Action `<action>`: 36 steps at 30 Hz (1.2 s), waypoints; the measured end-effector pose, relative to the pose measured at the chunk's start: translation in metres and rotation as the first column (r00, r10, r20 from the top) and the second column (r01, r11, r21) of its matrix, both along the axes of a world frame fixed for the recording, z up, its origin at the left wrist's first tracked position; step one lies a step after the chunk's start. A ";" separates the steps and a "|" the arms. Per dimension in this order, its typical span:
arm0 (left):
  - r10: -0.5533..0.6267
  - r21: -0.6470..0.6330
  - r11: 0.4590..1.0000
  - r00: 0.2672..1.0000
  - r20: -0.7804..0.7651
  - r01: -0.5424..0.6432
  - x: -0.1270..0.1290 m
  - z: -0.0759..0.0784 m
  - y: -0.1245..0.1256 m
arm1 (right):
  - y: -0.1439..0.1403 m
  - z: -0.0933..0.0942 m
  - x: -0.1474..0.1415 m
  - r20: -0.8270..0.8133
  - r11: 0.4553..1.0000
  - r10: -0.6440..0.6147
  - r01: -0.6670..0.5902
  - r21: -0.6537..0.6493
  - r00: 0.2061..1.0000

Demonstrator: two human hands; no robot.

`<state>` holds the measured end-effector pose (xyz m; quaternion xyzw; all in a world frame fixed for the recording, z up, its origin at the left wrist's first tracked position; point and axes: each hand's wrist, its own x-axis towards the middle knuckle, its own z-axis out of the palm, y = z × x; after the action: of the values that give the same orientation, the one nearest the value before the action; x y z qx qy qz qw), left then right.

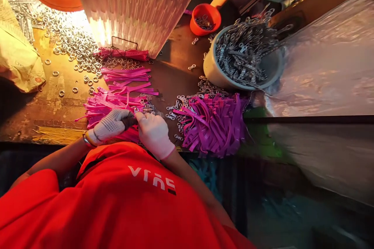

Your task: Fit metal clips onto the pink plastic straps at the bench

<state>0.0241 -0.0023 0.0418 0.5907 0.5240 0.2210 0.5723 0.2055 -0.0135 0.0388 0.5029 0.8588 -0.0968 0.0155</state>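
Metal clips fill grey bowl (213, 72); few in orange scoop (205, 19).

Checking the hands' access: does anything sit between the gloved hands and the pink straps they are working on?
Nothing visible does. The left hand and right hand rest directly on the pink straps at the table's near edge.

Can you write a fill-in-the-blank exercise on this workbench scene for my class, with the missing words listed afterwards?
1. Both the left hand and the right hand wear white ____.
2. The strips beside the hands are ____ in colour.
3. The grey bowl is heaped with ____ clips.
4. The small scoop behind the bowl is ____ in colour.

Missing words: gloves; pink; metal; orange
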 end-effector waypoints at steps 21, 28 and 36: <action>-0.080 0.165 0.983 0.997 0.020 0.075 -0.018 -0.027 -0.030 | -0.023 0.011 -0.008 -0.130 0.986 -0.093 0.074 -0.147 0.987; 0.003 0.249 0.968 0.993 -0.114 0.026 -0.022 -0.026 -0.041 | -0.012 0.015 -0.017 -0.019 0.908 -0.147 0.127 -0.398 0.989; -0.082 0.230 0.963 0.965 -0.248 0.141 -0.021 -0.035 -0.042 | -0.015 -0.011 -0.021 0.109 0.948 0.067 -0.029 -0.317 0.992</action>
<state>0.0030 -0.0442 0.0070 0.7080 0.5226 0.1794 0.4398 0.1840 -0.0282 0.0274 0.4776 0.8420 -0.2020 0.1489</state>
